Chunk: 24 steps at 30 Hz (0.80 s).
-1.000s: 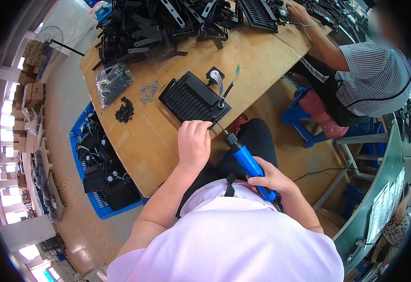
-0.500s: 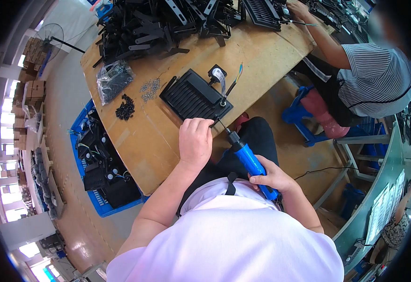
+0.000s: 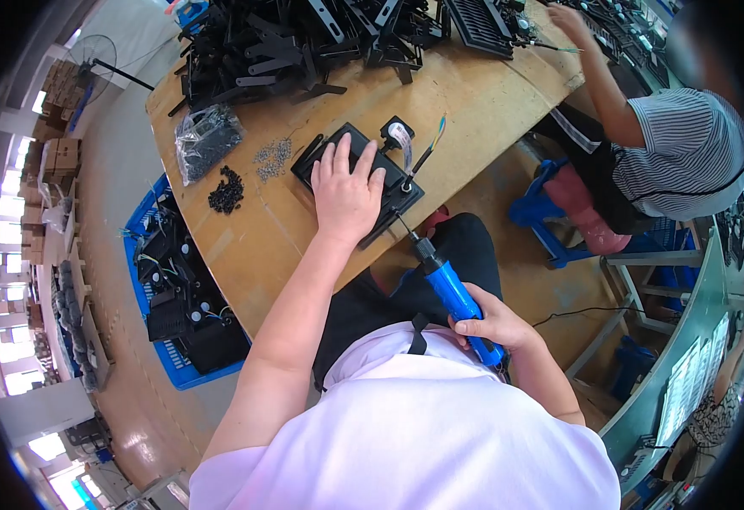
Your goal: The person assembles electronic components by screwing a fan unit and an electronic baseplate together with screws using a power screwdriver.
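Observation:
My left hand [image 3: 348, 194] lies flat with fingers spread on a black finned lamp housing [image 3: 397, 197] at the table's near edge, covering much of its ribs. A small black part with a white label [image 3: 399, 133] sits at the housing's far side. Beside it a short cable [image 3: 428, 153] sticks up with coloured bare-ended wires. In my right hand [image 3: 497, 321] is a blue electric screwdriver [image 3: 450, 291], fingers wrapped around its lower body. Its bit points up at the housing's near corner, with the tip right by the edge.
Black screws [image 3: 226, 191], silver screws [image 3: 272, 159] and a clear bag of parts [image 3: 207, 143] lie left on the wooden table [image 3: 253, 246]. Black brackets [image 3: 295, 51] are heaped behind. A blue crate [image 3: 186, 374] stands at left. A person in a striped shirt [image 3: 686, 144] sits at right.
My left hand has moved from the housing's near corner up onto its ribbed face, fingers now spread. The screwdriver has barely moved. The other person's hand has shifted away from the far housing.

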Available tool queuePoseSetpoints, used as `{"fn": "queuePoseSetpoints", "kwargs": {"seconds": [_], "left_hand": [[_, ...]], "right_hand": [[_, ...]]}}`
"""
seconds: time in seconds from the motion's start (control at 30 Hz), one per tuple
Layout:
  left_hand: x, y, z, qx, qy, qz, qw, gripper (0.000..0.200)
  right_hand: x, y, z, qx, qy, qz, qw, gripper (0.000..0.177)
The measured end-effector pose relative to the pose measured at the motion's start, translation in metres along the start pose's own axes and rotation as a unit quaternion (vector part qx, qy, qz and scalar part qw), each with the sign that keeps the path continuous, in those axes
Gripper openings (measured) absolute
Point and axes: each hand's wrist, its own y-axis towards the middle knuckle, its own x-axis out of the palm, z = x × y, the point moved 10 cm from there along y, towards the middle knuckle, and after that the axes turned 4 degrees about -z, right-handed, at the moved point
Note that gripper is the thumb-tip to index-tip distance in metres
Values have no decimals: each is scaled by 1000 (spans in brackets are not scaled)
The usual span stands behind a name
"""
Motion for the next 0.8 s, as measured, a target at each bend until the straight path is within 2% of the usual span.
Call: {"fn": "queuePoseSetpoints", "kwargs": {"seconds": [0.1,0.3,0.57,0.8], "left_hand": [[3,-1,4,4,4,-26,1000,43],[4,-3,6,16,12,-19,1000,44],[0,-3,11,47,0,9,999,45],[0,0,12,42,2,-13,999,45]], "right_hand": [[1,-1,0,-2,30,-1,1000,93],[-1,1,2,-10,33,1,999,92],[-3,0,0,1,37,9,999,84],[-4,0,-3,22,42,5,999,75]]}}
